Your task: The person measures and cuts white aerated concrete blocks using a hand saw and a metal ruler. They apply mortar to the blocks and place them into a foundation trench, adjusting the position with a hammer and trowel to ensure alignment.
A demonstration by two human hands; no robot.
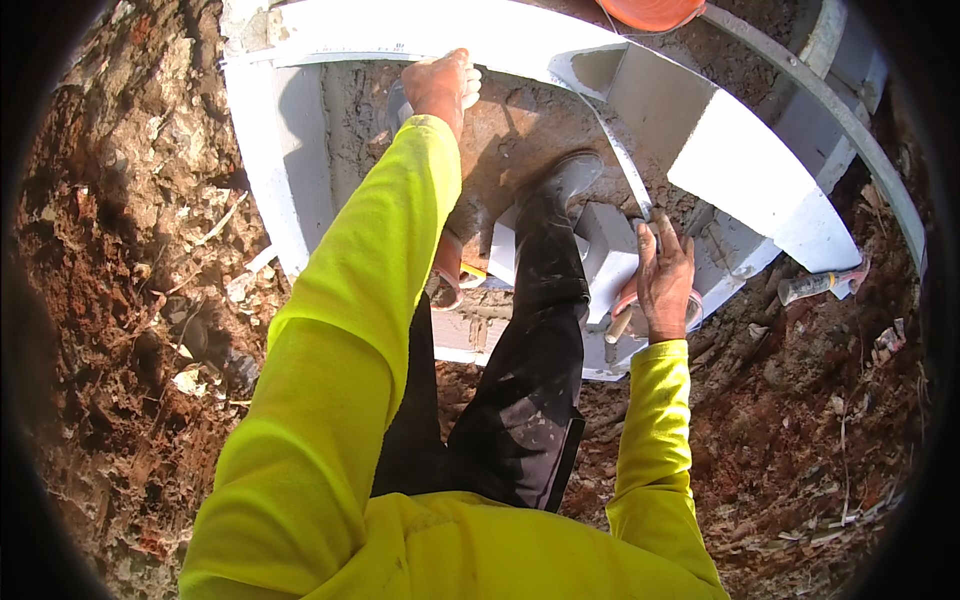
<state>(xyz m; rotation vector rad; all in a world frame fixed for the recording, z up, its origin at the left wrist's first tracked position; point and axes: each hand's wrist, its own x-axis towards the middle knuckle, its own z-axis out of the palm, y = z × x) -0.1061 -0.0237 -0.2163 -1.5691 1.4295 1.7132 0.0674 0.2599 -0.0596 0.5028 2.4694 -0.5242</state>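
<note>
While the person stands with the dark boot (577, 172) inside a pit of white walls, the left hand (441, 88) is at the upper middle of the frame, beside the edge of the white wall (420, 25). Its fingers are curled and pressed together; whether they enclose something, one cannot tell. The right hand (665, 278) is at the right of the middle, its fingers a little spread and pointing upward. A thin pale strip (618, 150) comes down from the upper centre of the frame to the tips of these fingers; it is not clear if they pinch it. Next to this hand, on the left, lie white blocks (610, 245) and, lower, a wooden handle (619, 326). A hammer (825, 283) lies at the right side, and an orange bucket (650, 10) is cut by the top edge.
</note>
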